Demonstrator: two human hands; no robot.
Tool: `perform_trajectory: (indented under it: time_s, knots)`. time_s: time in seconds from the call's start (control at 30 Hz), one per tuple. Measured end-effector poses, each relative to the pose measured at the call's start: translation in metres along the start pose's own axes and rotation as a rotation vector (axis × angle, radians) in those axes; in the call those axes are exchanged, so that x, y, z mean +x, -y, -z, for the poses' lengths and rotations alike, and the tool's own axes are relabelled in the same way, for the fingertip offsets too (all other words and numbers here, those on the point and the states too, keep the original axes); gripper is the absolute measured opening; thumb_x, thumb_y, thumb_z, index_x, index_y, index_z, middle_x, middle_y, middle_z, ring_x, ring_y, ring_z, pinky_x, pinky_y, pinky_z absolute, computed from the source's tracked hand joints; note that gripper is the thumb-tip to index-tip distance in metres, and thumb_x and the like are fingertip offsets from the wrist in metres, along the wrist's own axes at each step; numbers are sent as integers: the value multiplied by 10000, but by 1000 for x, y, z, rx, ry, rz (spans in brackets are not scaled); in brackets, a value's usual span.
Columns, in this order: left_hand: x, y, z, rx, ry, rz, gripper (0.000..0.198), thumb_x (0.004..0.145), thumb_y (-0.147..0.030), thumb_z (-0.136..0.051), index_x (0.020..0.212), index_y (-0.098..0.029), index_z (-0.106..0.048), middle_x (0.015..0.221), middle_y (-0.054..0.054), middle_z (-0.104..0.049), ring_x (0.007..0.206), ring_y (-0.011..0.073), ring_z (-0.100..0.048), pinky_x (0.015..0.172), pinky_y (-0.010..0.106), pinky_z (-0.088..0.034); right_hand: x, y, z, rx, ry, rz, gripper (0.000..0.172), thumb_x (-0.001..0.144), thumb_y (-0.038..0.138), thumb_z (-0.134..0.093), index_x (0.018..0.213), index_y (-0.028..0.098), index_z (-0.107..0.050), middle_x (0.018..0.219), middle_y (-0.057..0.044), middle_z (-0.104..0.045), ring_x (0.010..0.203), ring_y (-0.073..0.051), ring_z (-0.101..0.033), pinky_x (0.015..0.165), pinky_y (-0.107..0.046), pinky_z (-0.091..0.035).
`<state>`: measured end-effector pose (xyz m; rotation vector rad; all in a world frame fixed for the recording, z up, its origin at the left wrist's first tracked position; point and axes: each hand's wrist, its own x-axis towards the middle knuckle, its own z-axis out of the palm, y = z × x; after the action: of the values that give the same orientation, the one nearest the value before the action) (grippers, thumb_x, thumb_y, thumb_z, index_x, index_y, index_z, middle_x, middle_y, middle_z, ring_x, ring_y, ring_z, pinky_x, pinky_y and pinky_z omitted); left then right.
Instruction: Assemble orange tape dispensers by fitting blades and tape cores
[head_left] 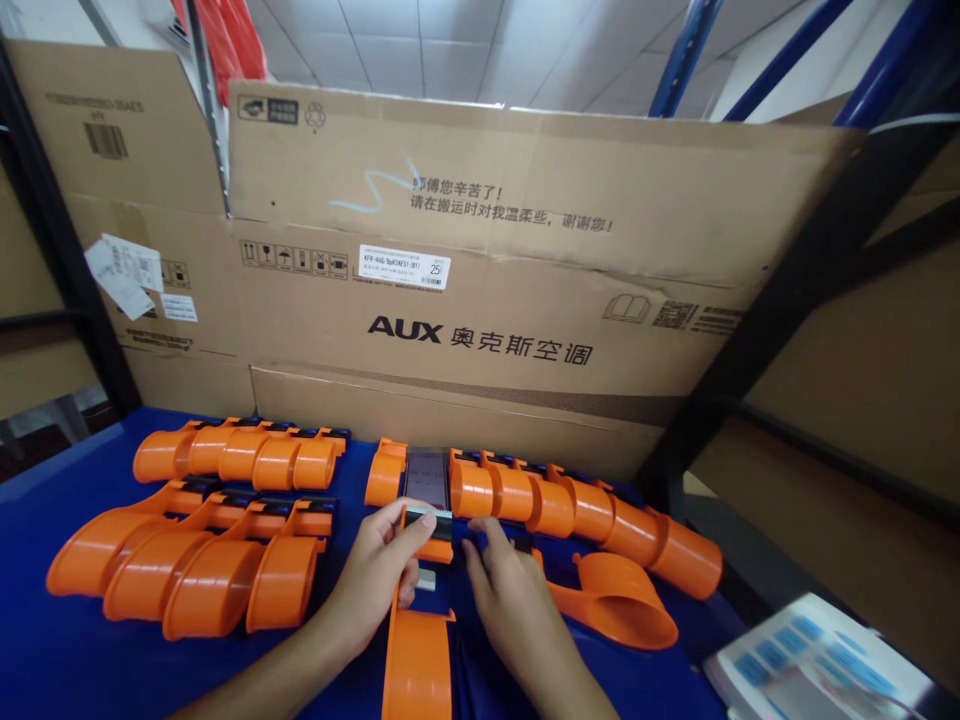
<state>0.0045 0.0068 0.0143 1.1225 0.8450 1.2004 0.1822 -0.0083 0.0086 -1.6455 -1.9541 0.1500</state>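
Orange holder (418,665) sits nearer you than the dark-screened device (426,478), its black end (440,526) pinched by your left hand (375,565). Your right hand (510,590), nearer and right of the device, curls loosely, apparently gripping nothing; pinch firmly to steady that end.

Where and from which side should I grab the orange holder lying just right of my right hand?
Probably best by the orange holder's narrow arm, coming from above and the near side. That arm looks slimmer than the wide round loop, so fingers should close around it more easily, and a row of orange holders lines the far side.
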Motion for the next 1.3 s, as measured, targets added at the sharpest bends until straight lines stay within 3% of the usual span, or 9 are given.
perform_trajectory:
  time_s: [0.1,0.3,0.53,0.67,0.8,0.93,1.03,1.17,1.3]
  knots:
    - [0,1,0,16,2,0,354,880,-527,-664,984,-190,-631,560,-91,-478,313,40,-361,335,168,-267,0,-2,-7,-59,53,-23,205,1001,169,-464,1180,210,-555,966,-83,-766,898,-276,-728,769,-312,-449]
    - [-1,-1,-3,25,26,-15,360,889,-516,-653,1023,-183,-636,493,-101,-448,304,55,-359,331,169,-260,2,-1,-13,-114,112,-56,164,1032,178,-433,1145,217,-546,990,-76,-766,883,-259,-740,708,-288,-437]
    - [-3,-2,-3,37,25,-16,363,896,-527,-642,1022,-187,-638,505,-102,-437,307,54,-350,334,171,-257,8,-4,-14,-146,72,-80,147,1029,224,-476,1156,200,-545,869,-85,-759,791,-276,-741,667,-294,-434]
    - [-2,-2,-3,41,18,-14,379,887,-534,-652,1027,-182,-636,520,-96,-455,308,53,-351,332,175,-257,9,-3,-8,-112,41,-35,120,1014,196,-474,1061,208,-585,868,-87,-747,767,-252,-729,654,-281,-452]
    - [-2,-2,-3,48,1,-7,387,881,-552,-655,1003,-185,-637,580,-82,-485,323,42,-361,331,172,-260,6,3,3,-27,-21,45,201,1036,236,-426,959,210,-611,927,-91,-725,850,-237,-713,715,-289,-498]
    - [-1,-3,-3,53,11,-27,384,884,-563,-648,972,-190,-638,628,-70,-519,337,29,-356,339,168,-267,2,14,15,263,-149,199,214,1042,308,-472,1162,225,-629,1021,-73,-716,947,-218,-702,822,-299,-541]
    - [0,-2,-2,49,22,-38,388,886,-574,-641,890,-186,-628,659,-56,-538,357,23,-366,348,162,-278,0,21,18,347,-102,307,315,1025,292,-517,1328,257,-592,1116,-74,-698,1027,-214,-688,883,-304,-555]
    - [1,1,-1,26,13,-34,398,880,-584,-644,915,-187,-638,726,-41,-573,372,18,-386,349,157,-291,0,23,17,346,-69,321,323,1018,277,-530,1333,263,-604,1159,-85,-681,1063,-223,-676,906,-320,-561]
    - [1,0,0,-73,-65,-31,408,840,-586,-689,938,-195,-628,704,-61,-555,364,14,-377,352,154,-283,0,20,15,337,-144,279,285,1018,287,-530,1286,235,-614,1093,-90,-694,966,-223,-685,860,-328,-569]
